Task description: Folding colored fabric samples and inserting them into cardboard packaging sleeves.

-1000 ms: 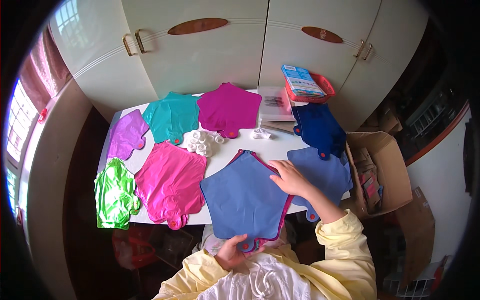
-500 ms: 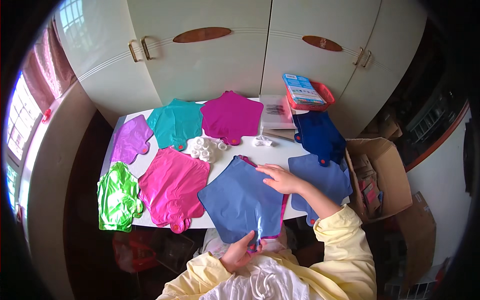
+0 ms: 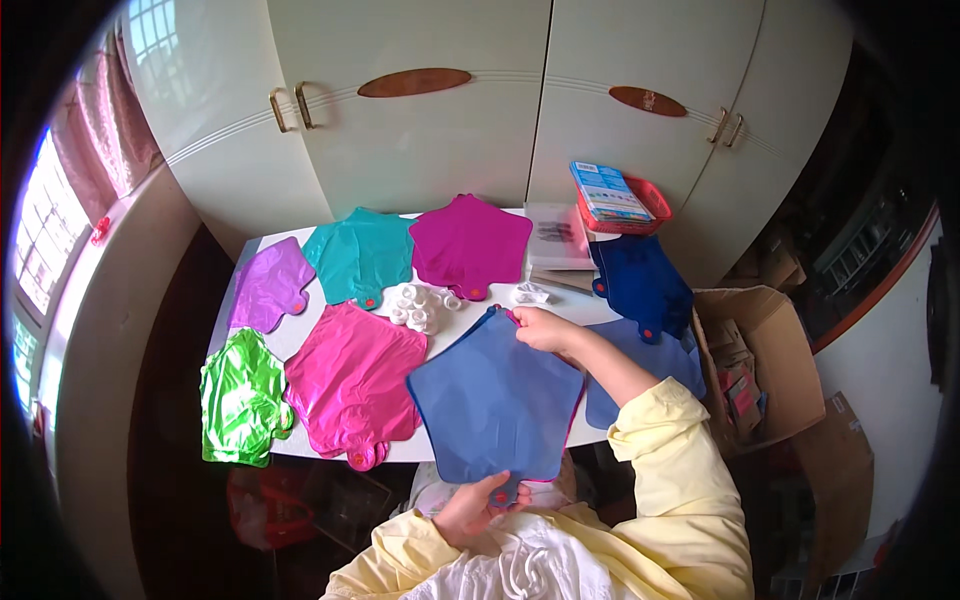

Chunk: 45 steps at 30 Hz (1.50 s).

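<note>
A flat, star-shaped blue foil balloon (image 3: 495,400) is stretched upright between my two hands at the table's near edge, with a magenta layer showing along its right side. My left hand (image 3: 475,508) pinches the bottom tab, where a red dot shows. At the top right corner, my right hand (image 3: 543,330) is closed on the balloon's edge. Close behind lie a pile of small white rolls (image 3: 415,308) and a little clear-and-white packet (image 3: 532,294). A pink foil balloon (image 3: 355,375) is left of the held one; another blue balloon (image 3: 640,370) lies partly hidden behind my right forearm.
Green (image 3: 243,400), purple (image 3: 268,285), teal (image 3: 362,255), magenta (image 3: 472,245) and navy (image 3: 645,285) foil balloons lie around the white table. A red basket (image 3: 650,205) with packets and a box (image 3: 555,238) stand at the back. An open carton (image 3: 790,380) stands at right.
My right hand has gone from lying flat on the blue balloon to gripping its top corner. The balloon is now straighter and smoother. The view has shifted slightly.
</note>
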Each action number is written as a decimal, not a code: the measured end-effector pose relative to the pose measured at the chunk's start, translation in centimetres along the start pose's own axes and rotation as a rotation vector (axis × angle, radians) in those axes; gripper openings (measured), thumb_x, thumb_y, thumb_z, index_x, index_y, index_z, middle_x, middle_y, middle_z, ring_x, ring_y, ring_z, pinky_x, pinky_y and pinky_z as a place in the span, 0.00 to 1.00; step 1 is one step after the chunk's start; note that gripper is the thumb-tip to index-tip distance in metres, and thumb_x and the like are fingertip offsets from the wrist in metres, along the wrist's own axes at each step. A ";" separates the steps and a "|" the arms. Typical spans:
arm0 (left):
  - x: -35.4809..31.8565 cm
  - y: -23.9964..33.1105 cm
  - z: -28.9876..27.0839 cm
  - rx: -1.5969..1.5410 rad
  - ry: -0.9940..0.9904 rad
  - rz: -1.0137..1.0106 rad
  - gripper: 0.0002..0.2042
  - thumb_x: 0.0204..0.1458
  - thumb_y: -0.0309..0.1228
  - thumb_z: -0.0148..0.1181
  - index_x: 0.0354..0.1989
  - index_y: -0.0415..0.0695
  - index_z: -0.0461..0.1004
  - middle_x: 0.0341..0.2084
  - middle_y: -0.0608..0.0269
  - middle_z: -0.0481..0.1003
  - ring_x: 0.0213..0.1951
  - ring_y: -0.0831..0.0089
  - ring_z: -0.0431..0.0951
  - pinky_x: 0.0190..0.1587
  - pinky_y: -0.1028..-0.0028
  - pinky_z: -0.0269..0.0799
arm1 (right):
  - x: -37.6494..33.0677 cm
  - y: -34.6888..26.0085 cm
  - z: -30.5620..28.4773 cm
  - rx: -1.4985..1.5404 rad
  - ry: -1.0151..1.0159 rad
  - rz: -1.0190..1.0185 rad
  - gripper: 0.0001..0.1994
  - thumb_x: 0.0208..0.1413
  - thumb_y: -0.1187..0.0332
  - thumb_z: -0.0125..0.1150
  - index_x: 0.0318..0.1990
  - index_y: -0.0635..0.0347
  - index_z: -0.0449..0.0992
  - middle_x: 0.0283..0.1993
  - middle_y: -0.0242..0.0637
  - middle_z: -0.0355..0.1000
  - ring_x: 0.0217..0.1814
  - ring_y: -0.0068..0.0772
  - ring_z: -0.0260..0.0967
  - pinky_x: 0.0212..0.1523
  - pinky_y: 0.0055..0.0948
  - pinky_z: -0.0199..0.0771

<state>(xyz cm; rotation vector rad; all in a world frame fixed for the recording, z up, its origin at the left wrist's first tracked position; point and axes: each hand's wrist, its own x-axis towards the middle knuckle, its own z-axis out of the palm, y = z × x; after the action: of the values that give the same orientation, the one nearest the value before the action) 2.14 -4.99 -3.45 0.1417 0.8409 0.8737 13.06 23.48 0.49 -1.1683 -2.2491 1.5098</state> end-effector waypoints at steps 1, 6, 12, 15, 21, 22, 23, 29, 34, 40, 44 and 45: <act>0.0 0.1 0.0 -0.115 -0.020 -0.042 0.13 0.61 0.34 0.43 0.40 0.35 0.67 0.33 0.55 0.73 0.33 0.66 0.74 0.41 0.67 0.73 | 0.5 0.0 0.2 -0.069 -0.012 0.037 0.09 0.48 0.75 0.48 0.36 0.66 0.71 0.31 0.33 0.71 0.32 0.25 0.65 0.31 0.29 0.64; 1.4 -1.0 -1.9 -0.356 -0.184 -0.094 0.13 0.61 0.34 0.46 0.40 0.34 0.65 0.33 0.55 0.72 0.35 0.66 0.74 0.42 0.65 0.74 | 3.0 -1.4 0.5 -0.125 -0.025 0.150 0.16 0.51 0.57 0.58 0.29 0.64 0.74 0.31 0.40 0.73 0.34 0.27 0.68 0.34 0.27 0.67; 1.5 -1.3 -1.3 -0.354 -0.120 -0.142 0.13 0.61 0.35 0.45 0.42 0.34 0.66 0.34 0.55 0.72 0.38 0.64 0.75 0.43 0.65 0.74 | 4.6 -4.2 2.3 -0.494 0.161 0.233 0.33 0.47 0.35 0.51 0.37 0.62 0.78 0.40 0.48 0.76 0.43 0.46 0.74 0.42 0.37 0.72; 1.1 -0.9 -0.8 -0.199 -0.105 -0.107 0.16 0.60 0.36 0.45 0.48 0.35 0.65 0.39 0.52 0.73 0.43 0.60 0.74 0.44 0.62 0.72 | 4.5 -4.9 2.8 -0.571 0.172 0.296 0.25 0.48 0.46 0.53 0.40 0.61 0.78 0.43 0.48 0.75 0.48 0.45 0.72 0.46 0.38 0.72; 1.2 -1.0 -1.1 -0.173 -0.137 -0.034 0.18 0.59 0.36 0.45 0.52 0.36 0.63 0.43 0.51 0.72 0.45 0.60 0.75 0.41 0.65 0.73 | 5.7 -1.7 2.0 -0.397 0.161 0.063 0.16 0.47 0.55 0.54 0.39 0.54 0.78 0.39 0.43 0.76 0.42 0.43 0.74 0.42 0.36 0.72; 1.3 -1.0 -1.2 -0.185 -0.131 -0.020 0.18 0.59 0.37 0.45 0.52 0.37 0.63 0.43 0.52 0.72 0.44 0.60 0.75 0.40 0.65 0.73 | 5.8 -1.5 1.9 -0.365 0.131 0.028 0.17 0.48 0.54 0.55 0.39 0.53 0.78 0.38 0.43 0.76 0.41 0.43 0.74 0.42 0.36 0.72; 1.7 -1.1 -1.4 -0.196 -0.125 -0.006 0.18 0.59 0.37 0.45 0.52 0.38 0.63 0.42 0.52 0.72 0.43 0.60 0.75 0.40 0.65 0.73 | 5.8 -1.3 1.8 -0.332 0.101 -0.006 0.17 0.48 0.53 0.56 0.39 0.53 0.78 0.37 0.43 0.76 0.40 0.43 0.74 0.41 0.36 0.72; 0.4 0.3 1.0 -0.363 0.035 0.040 0.17 0.59 0.39 0.45 0.51 0.39 0.62 0.42 0.51 0.72 0.40 0.59 0.77 0.35 0.68 0.73 | 4.7 -1.6 1.0 -0.477 -0.010 -0.115 0.24 0.53 0.43 0.53 0.39 0.55 0.78 0.38 0.46 0.76 0.39 0.44 0.73 0.41 0.35 0.71; 0.9 -0.1 0.4 -0.415 0.007 0.026 0.17 0.58 0.40 0.47 0.49 0.40 0.63 0.42 0.51 0.72 0.39 0.59 0.77 0.36 0.68 0.74 | 4.5 -0.2 -0.3 -0.361 -0.100 -0.169 0.19 0.55 0.55 0.57 0.45 0.63 0.72 0.37 0.42 0.74 0.39 0.32 0.71 0.41 0.30 0.69; 1.1 -0.6 -0.3 -0.353 0.050 0.024 0.17 0.58 0.38 0.47 0.50 0.39 0.62 0.41 0.49 0.73 0.40 0.58 0.77 0.39 0.66 0.75 | 1.9 -1.9 0.1 0.021 -0.273 0.072 0.15 0.56 0.65 0.59 0.46 0.65 0.68 0.42 0.34 0.70 0.43 0.21 0.65 0.44 0.26 0.68; 1.1 -0.6 -0.4 -0.369 -0.002 0.021 0.20 0.60 0.42 0.43 0.53 0.38 0.60 0.42 0.48 0.72 0.41 0.57 0.77 0.38 0.65 0.74 | 1.3 -1.4 0.3 0.079 -0.330 0.127 0.15 0.55 0.66 0.59 0.47 0.63 0.68 0.42 0.33 0.70 0.44 0.21 0.65 0.46 0.26 0.67; 1.0 -0.5 -0.5 -0.386 -0.047 0.027 0.21 0.60 0.44 0.43 0.53 0.39 0.60 0.43 0.48 0.72 0.41 0.57 0.77 0.38 0.65 0.74 | 1.3 -1.4 0.4 0.063 -0.307 0.118 0.15 0.55 0.66 0.60 0.47 0.63 0.68 0.43 0.33 0.70 0.44 0.21 0.65 0.46 0.26 0.67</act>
<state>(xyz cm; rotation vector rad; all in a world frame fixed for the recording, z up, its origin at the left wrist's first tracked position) 2.48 -4.71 -4.63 -0.1637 0.6144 1.0382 11.25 23.86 1.19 -1.1360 -2.3317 1.9074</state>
